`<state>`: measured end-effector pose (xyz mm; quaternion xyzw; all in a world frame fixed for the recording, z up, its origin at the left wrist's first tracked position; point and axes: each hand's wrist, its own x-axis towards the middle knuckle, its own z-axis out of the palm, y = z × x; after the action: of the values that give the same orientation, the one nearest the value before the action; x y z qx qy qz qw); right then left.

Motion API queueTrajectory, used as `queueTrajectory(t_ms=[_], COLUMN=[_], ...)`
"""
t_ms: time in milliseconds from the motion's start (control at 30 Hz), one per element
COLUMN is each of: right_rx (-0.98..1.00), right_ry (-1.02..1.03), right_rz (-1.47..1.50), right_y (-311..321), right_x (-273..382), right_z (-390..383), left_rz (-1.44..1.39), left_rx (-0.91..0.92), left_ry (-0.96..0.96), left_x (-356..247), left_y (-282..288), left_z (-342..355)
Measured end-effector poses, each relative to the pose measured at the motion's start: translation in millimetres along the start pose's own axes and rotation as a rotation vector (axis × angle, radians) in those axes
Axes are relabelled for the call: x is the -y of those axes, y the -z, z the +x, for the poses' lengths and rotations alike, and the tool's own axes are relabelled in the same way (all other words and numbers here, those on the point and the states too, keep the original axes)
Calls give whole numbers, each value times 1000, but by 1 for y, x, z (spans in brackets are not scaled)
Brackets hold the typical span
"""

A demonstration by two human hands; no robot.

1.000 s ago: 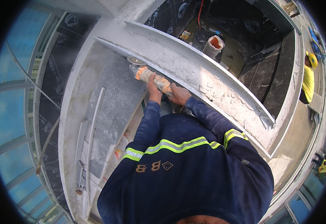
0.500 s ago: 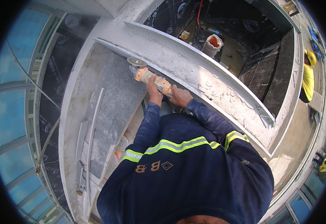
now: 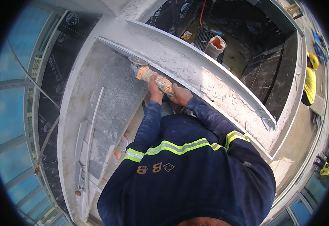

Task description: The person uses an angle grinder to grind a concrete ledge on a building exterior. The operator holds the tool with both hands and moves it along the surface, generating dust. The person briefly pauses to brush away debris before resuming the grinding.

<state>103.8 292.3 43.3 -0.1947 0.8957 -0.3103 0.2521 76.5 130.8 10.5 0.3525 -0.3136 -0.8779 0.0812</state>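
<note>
Clasping orange grinder (image 3: 149, 76), left hand (image 3: 155, 90) and right hand (image 3: 181, 95) clenched around it, disc (image 3: 137, 60) barely shifted since earlier

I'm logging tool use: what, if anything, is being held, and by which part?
An orange angle grinder: the left grip is on the middle of its body, the right grip on its rear end, away from the disc.

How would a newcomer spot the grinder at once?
Find the dark upper-right pit, then the pale ledge along its near side. By the ledge's near edge, the left hand and right hand hold the grinder: dusty, orange-banded, with a round disc, unlike the plain strips leftward.
</note>
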Motion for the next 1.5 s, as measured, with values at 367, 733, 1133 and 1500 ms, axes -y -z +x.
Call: queueTrajectory(t_ms=[367,733,1133,1500], right_rx=[3,7,-42,17], right_ry=[5,14,25,22], right_rz=[7,-1,-2,-14], right_y=[2,4,-9,5], right_x=[0,0,-6,-3], right_z=[-12,-26,12,-22], left_rz=[0,4,-2,12], left_rx=[0,23,2,-1], left_ry=[21,7,1,7], left_x=[2,4,-3,4], left_y=[0,3,-1,1], left_z=[-10,-24,9,-18])
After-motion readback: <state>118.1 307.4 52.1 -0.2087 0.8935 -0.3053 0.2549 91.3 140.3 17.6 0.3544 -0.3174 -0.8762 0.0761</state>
